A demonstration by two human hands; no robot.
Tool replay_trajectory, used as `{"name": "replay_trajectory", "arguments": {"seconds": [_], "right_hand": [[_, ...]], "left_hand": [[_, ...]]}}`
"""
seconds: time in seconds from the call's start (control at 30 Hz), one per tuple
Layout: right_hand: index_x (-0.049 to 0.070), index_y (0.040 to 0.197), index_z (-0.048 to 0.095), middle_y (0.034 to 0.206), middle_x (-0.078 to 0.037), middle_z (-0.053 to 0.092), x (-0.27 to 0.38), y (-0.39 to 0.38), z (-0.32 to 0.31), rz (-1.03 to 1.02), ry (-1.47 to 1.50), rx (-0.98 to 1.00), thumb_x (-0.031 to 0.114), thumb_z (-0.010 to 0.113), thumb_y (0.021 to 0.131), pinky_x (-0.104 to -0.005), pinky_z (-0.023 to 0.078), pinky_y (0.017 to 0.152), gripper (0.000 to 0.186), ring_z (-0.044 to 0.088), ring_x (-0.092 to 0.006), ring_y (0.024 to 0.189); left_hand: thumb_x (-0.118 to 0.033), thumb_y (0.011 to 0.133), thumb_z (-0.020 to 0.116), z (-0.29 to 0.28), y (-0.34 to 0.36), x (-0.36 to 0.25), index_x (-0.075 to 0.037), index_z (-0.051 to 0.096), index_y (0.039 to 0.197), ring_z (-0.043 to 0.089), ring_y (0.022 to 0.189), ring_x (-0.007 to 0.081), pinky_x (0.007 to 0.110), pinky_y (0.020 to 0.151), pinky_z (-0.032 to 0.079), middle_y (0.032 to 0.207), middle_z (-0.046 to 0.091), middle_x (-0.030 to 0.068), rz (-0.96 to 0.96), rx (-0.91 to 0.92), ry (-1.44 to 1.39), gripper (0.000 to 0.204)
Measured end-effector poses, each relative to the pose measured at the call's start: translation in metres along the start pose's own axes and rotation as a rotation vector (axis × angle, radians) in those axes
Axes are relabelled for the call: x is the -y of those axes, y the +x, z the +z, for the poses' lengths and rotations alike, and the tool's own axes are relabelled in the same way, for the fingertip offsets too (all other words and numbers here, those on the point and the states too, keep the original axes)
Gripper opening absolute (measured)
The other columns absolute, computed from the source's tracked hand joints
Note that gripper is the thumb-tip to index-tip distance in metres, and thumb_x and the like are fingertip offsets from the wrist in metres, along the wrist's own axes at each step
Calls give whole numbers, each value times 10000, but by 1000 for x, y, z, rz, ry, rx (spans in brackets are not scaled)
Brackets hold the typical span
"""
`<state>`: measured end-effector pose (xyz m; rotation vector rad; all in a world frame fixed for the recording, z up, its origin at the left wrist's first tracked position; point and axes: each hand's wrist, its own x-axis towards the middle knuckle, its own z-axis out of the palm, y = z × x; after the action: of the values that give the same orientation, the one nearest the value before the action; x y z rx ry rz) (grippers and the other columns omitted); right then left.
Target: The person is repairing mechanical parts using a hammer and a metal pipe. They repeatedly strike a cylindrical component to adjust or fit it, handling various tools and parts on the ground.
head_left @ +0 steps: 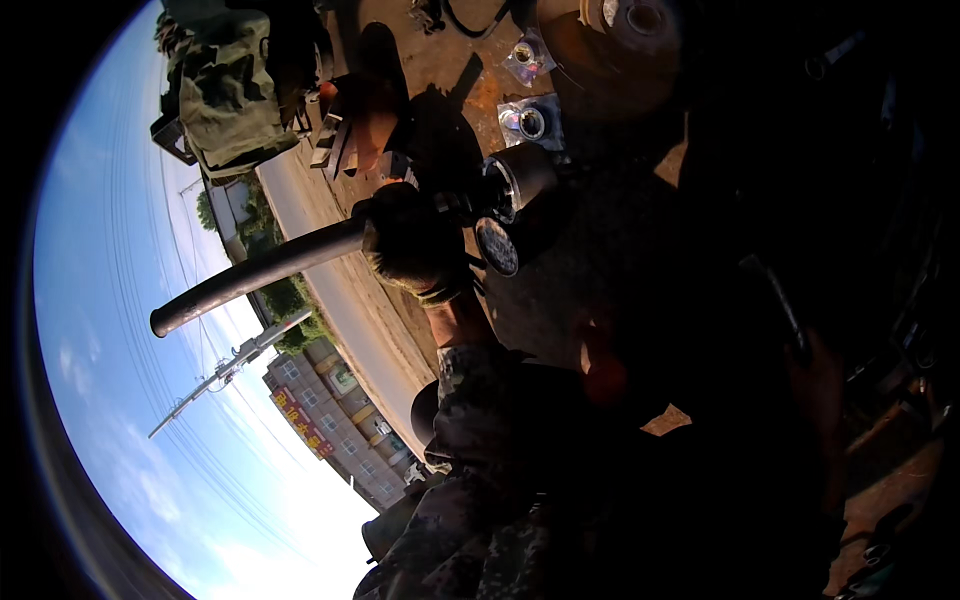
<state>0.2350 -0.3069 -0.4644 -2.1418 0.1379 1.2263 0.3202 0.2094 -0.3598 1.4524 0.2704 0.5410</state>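
My left grip (412, 245), gloved, is clamped around a long dark pipe (255, 275) near its inner end. The pipe's long axis slants from my hand down and to the left, its free end pointing out toward the sky, away from the rusty ground (450, 80). Its other end meets a dark metal cylinder (520, 180) just right of my hand, with a round black cap (497, 246) below that. My right grip (815, 385) sits in deep shadow; it seems to hold a thin dark tool (785, 305), but I cannot tell whether it is closed.
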Motion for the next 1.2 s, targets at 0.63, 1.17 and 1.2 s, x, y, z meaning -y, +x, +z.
{"name": "replay_trajectory", "arguments": {"seconds": [0.63,1.17,1.2], "right_hand": [[20,1106,684,767,-118,672,71,-40,-53,-421,84,-263,200,762,939,-370,517,636,258,660,-222,660],[17,1120,622,680,-96,553,382,-295,-221,-920,-311,-802,111,751,937,-328,435,614,242,490,-136,639],[17,1134,618,681,-104,546,401,-309,-223,-962,-404,-828,114,741,940,-337,436,615,249,487,-147,636]], "left_hand": [[-397,985,736,51,-12,-6,9,491,1411,648,1191,318,476,1055,544,1330,642,179,119,191,-43,638],[-125,906,806,96,-14,10,-73,615,1291,599,1089,176,344,960,492,1187,646,27,55,376,-3,433],[-114,906,801,92,-13,10,-74,613,1290,599,1086,176,343,957,494,1188,645,28,42,375,9,429]]}}
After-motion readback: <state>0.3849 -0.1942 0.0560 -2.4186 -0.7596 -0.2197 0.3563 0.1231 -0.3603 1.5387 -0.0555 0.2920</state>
